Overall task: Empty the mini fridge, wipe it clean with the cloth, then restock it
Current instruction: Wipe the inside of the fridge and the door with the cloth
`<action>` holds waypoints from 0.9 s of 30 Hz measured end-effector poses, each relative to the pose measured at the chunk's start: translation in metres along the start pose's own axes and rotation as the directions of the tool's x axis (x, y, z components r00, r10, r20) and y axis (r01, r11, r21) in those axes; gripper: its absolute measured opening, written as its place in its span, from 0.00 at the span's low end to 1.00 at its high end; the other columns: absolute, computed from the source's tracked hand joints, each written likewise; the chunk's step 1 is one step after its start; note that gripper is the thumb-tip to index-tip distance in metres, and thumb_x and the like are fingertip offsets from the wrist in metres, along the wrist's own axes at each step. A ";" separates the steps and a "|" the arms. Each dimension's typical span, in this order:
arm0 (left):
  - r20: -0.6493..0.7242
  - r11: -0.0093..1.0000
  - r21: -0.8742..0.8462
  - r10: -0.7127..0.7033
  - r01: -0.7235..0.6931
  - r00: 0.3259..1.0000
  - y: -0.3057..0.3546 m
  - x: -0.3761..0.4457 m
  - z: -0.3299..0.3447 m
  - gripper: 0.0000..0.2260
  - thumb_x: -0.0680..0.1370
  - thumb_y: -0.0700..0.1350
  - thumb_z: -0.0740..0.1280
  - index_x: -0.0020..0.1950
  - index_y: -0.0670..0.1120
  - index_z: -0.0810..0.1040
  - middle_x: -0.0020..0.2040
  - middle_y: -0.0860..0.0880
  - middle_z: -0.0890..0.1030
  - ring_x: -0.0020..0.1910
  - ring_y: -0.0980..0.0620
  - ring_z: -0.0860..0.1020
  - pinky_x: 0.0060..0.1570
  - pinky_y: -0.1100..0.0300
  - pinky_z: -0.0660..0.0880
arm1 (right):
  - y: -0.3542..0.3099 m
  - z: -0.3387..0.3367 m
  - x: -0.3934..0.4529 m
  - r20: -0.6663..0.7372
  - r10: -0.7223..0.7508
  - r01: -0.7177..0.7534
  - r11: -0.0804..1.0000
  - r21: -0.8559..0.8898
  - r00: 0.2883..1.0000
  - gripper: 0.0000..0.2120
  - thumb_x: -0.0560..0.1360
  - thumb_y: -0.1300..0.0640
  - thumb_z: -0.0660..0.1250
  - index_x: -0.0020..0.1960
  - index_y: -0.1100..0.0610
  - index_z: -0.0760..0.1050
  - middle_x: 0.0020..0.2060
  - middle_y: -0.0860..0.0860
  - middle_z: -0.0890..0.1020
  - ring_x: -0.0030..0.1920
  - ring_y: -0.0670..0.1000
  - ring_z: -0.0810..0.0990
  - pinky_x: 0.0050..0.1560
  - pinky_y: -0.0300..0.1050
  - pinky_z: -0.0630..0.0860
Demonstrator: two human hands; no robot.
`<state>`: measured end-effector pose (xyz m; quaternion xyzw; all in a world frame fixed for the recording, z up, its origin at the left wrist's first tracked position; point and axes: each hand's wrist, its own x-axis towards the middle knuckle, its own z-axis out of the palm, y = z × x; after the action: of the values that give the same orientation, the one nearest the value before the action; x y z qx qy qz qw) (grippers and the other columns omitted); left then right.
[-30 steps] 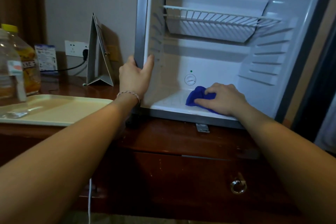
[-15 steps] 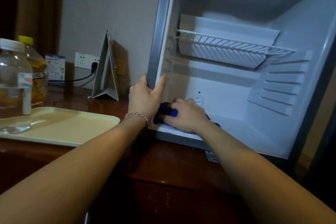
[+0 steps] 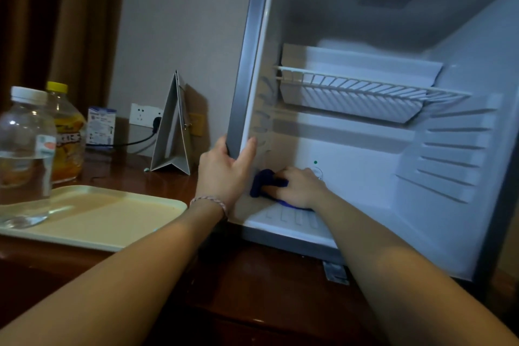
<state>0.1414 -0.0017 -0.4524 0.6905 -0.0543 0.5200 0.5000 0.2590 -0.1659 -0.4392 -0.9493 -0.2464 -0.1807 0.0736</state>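
The mini fridge (image 3: pixel 365 154) stands open on a dark wooden cabinet, its white inside holding only a wire shelf (image 3: pixel 365 90). My left hand (image 3: pixel 224 171) grips the fridge's left front edge, thumb inside the frame. My right hand (image 3: pixel 297 188) holds a dark blue cloth (image 3: pixel 264 181) against the bottom left corner of the fridge's inside, by the left wall. A clear bottle (image 3: pixel 25 149) stands on the cream tray (image 3: pixel 112 219) at the left. Behind it stand a yellow-capped juice bottle (image 3: pixel 67 132) and a small carton (image 3: pixel 101 125).
A folded grey card stand (image 3: pixel 172 126) sits on the cabinet top between the tray and the fridge. A wall socket (image 3: pixel 146 115) with a black cable is behind it. A thermostat dial (image 3: pixel 318 173) is on the fridge's back wall. Brown curtains hang at far left.
My right hand has slid the cloth from the middle of the fridge floor leftwards into the bottom left corner. My left hand has kept its hold on the frame. The view has moved closer and lower.
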 end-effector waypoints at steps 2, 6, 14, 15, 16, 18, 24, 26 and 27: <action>-0.001 1.000 0.007 -0.005 0.005 1.000 0.002 -0.001 0.000 0.12 0.79 0.56 0.67 0.48 0.48 0.77 0.34 0.52 0.80 0.33 0.61 0.79 0.31 0.72 0.72 | 0.007 -0.003 -0.006 0.017 0.024 -0.025 0.999 0.025 1.000 0.28 0.63 0.20 0.57 0.38 0.44 0.73 0.43 0.46 0.77 0.51 0.58 0.76 0.54 0.54 0.76; 0.021 1.000 -0.010 -0.026 0.027 0.999 0.005 -0.003 0.000 0.13 0.79 0.57 0.67 0.48 0.47 0.77 0.36 0.50 0.81 0.35 0.59 0.80 0.33 0.69 0.75 | 0.036 -0.013 -0.028 0.009 0.090 -0.090 0.996 0.003 0.996 0.26 0.61 0.20 0.56 0.36 0.41 0.75 0.42 0.45 0.77 0.49 0.55 0.78 0.55 0.52 0.76; 0.060 0.998 -0.020 -0.056 0.057 0.997 0.005 -0.001 -0.002 0.16 0.78 0.58 0.67 0.55 0.47 0.77 0.46 0.52 0.83 0.45 0.57 0.82 0.47 0.57 0.81 | 0.065 -0.030 -0.084 -0.040 0.314 -0.315 0.949 -0.007 0.949 0.22 0.70 0.28 0.64 0.42 0.47 0.74 0.42 0.42 0.76 0.56 0.56 0.68 0.52 0.50 0.71; 0.057 0.998 -0.025 -0.060 0.062 0.997 0.006 -0.001 -0.002 0.16 0.78 0.58 0.67 0.55 0.46 0.78 0.46 0.52 0.83 0.45 0.57 0.82 0.47 0.58 0.81 | 0.062 -0.032 -0.090 -0.049 0.313 -0.314 0.949 -0.005 0.948 0.21 0.70 0.29 0.64 0.42 0.48 0.74 0.42 0.42 0.76 0.56 0.56 0.69 0.50 0.49 0.69; 0.055 0.998 -0.028 -0.061 0.063 0.997 0.007 -0.002 -0.002 0.15 0.79 0.57 0.67 0.54 0.47 0.77 0.45 0.53 0.82 0.44 0.58 0.81 0.46 0.60 0.81 | 0.058 -0.034 -0.096 -0.059 0.304 -0.305 0.952 -0.008 0.951 0.22 0.70 0.29 0.65 0.41 0.48 0.74 0.41 0.42 0.76 0.56 0.55 0.70 0.48 0.48 0.68; 0.054 0.998 -0.016 -0.053 0.054 0.997 0.009 -0.004 -0.002 0.12 0.79 0.56 0.67 0.51 0.48 0.76 0.41 0.56 0.80 0.39 0.63 0.78 0.39 0.70 0.77 | 0.051 -0.039 -0.109 -0.062 0.272 -0.273 0.962 -0.021 0.960 0.23 0.71 0.29 0.65 0.39 0.49 0.72 0.39 0.42 0.76 0.55 0.55 0.71 0.47 0.48 0.68; 0.046 0.998 -0.008 -0.056 0.057 0.997 0.008 -0.003 -0.001 0.14 0.79 0.58 0.66 0.51 0.47 0.75 0.37 0.55 0.77 0.32 0.60 0.73 0.30 0.74 0.68 | 0.026 -0.050 -0.141 -0.072 0.148 -0.152 0.987 -0.060 0.986 0.24 0.70 0.28 0.65 0.39 0.50 0.72 0.40 0.42 0.78 0.51 0.53 0.72 0.49 0.49 0.72; 0.043 0.999 -0.004 -0.053 0.053 0.998 0.008 -0.005 0.000 0.13 0.80 0.57 0.66 0.49 0.48 0.73 0.35 0.57 0.75 0.30 0.61 0.73 0.27 0.74 0.67 | 0.020 -0.049 -0.143 -0.063 0.103 -0.108 0.991 -0.084 0.993 0.28 0.66 0.24 0.61 0.39 0.49 0.72 0.40 0.43 0.78 0.50 0.52 0.73 0.49 0.50 0.74; 0.033 0.999 0.003 -0.049 0.049 0.998 0.008 -0.006 0.001 0.12 0.80 0.57 0.66 0.48 0.48 0.73 0.34 0.58 0.74 0.29 0.61 0.73 0.27 0.74 0.67 | 0.016 -0.048 -0.141 -0.059 0.072 -0.077 0.993 -0.088 0.996 0.29 0.64 0.21 0.58 0.39 0.48 0.72 0.40 0.43 0.78 0.50 0.52 0.73 0.49 0.50 0.75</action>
<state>0.1348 -0.0086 -0.4520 0.7004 -0.0451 0.4964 0.5109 0.1373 -0.2527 -0.4493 -0.9548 -0.2001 -0.2153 0.0444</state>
